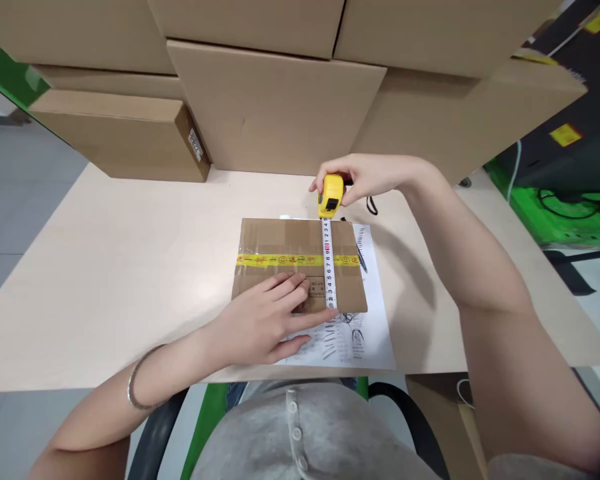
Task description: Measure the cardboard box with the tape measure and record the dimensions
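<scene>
A small cardboard box (275, 233) with yellow printed tape lies flat on the table, partly over a sheet of paper (380, 333) bearing dark scribbles. My right hand (353, 177) grips a yellow tape measure (331, 193) at the box's far edge. Its white blade (329, 260) runs across the box top to the near edge. My left hand (275, 313) lies with fingers spread on the box's near part, its index fingertip touching the blade's near end. A black wrist strap hangs from the tape measure.
Large cardboard boxes (280, 107) are stacked along the back of the table (105, 280). Another flat box (115, 137) stands at the back left. A dark pen-like item (362, 260) lies on the paper, right of the small box. Black equipment and cables stand at right.
</scene>
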`<state>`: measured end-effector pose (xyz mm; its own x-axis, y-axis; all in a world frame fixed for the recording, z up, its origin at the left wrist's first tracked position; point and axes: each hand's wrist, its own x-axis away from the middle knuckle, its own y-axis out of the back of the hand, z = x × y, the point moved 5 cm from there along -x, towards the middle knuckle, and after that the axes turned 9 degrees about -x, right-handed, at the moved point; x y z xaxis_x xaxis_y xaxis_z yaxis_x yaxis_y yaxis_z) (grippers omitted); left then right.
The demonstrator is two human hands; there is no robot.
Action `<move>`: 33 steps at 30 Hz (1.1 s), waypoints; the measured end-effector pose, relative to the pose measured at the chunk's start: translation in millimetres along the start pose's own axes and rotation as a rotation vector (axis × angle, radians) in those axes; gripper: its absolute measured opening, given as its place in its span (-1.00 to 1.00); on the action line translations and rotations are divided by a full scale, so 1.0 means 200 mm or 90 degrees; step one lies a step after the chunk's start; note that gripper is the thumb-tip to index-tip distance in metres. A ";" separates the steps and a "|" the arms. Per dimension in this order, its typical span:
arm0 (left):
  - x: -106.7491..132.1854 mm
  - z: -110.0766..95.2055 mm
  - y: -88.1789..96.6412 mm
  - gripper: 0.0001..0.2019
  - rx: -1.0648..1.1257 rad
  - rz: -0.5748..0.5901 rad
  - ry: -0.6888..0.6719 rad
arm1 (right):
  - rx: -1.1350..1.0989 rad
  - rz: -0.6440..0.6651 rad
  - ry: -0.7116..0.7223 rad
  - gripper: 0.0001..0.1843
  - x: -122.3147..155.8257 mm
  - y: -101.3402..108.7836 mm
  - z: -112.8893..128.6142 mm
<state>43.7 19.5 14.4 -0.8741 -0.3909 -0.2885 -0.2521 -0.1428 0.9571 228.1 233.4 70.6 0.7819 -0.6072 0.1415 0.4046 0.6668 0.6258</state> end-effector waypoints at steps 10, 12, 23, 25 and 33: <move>0.01 0.00 0.04 -0.54 0.034 -0.035 -0.020 | 0.043 0.118 0.051 -0.74 0.38 -0.45 0.32; 0.04 0.01 0.08 -0.55 0.125 -0.138 -0.015 | 0.016 0.112 0.034 -0.70 0.46 -0.51 0.31; 0.31 0.65 -0.31 -0.36 0.661 -0.147 0.662 | -0.420 -0.435 -0.168 -0.73 0.67 -0.46 -0.21; 0.26 0.64 -0.32 -0.36 0.728 -0.125 0.529 | -0.459 -0.433 -0.150 -0.73 0.66 -0.48 -0.20; 0.27 0.63 -0.05 -0.29 0.552 -0.245 0.383 | -0.424 -0.503 -0.132 -0.70 0.88 -0.36 0.01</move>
<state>-52.5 113.7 -7.7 -0.3913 -0.8663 -0.3105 -0.8711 0.2398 0.4286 335.4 78.7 52.0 0.1109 -0.9928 0.0445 0.9918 0.1134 0.0581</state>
